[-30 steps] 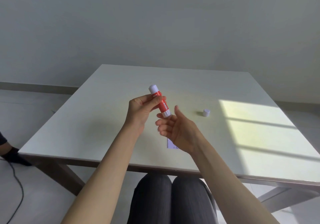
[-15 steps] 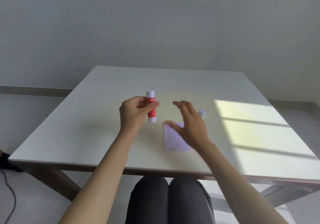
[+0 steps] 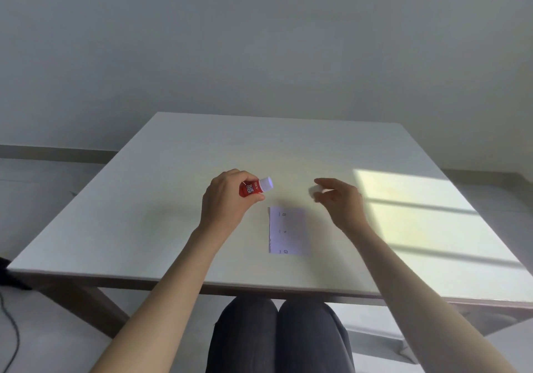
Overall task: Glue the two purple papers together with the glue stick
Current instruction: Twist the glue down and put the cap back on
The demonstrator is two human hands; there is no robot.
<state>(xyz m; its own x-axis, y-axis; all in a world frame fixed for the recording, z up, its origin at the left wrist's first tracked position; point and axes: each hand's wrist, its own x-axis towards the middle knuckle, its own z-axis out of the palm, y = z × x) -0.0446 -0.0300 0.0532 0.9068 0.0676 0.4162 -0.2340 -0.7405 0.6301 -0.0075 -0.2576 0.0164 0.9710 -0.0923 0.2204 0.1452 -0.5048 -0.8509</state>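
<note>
The person sat at a white table [image 3: 178, 228]. The left hand [image 3: 227, 202] was wrapped tight around a red glue stick [image 3: 253, 188]. The stick lay tipped on its side in that hand, with its white end pointing to the right. The right hand [image 3: 340, 199] was a little way off to the right, well apart from the left one. Its fingers [image 3: 323, 183] were pinched on a small white cap [image 3: 315, 190], just above the table. The cap looked blurry, so it was hard to see it well.

A pale purple paper [image 3: 290, 230] lay flat on the table, near the person and between the two hands. It had a few tiny marks down its left side. I could only see one sheet. Maybe the second sheet was lying right on top of the first, but I could not tell.

It looked like the gluing part might be over, and the cap was about to go back on the stick. If the papers were not stuck yet, they would need pressing together. After that, the stick could be put down.
</note>
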